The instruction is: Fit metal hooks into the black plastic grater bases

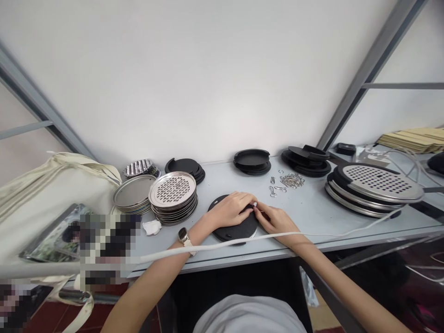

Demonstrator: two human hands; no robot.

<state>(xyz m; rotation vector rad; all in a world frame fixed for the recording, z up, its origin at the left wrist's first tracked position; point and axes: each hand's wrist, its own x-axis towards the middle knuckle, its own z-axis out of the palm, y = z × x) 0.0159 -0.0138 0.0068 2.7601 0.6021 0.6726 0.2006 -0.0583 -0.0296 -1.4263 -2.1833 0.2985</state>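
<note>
A black round disc (233, 232) with a silvery edge at its lower right lies on the grey table in front of me. Across its top rests my left hand (233, 210), its fingers bent and closed at the disc's upper right rim. My right hand (274, 219) pinches that same rim from the right, its fingertips meeting those of the left. Whether a small part sits between the fingertips is hidden. Several loose metal snap hooks (292, 181) lie behind the right hand.
Left of the disc stand stacked metal grater plates (173, 189), plain metal discs (135, 192) and a crumpled white tissue (151, 227). Black round holders (252, 162) line the wall. At right is a stack of perforated discs (374, 185). A white cable (222, 246) crosses before me.
</note>
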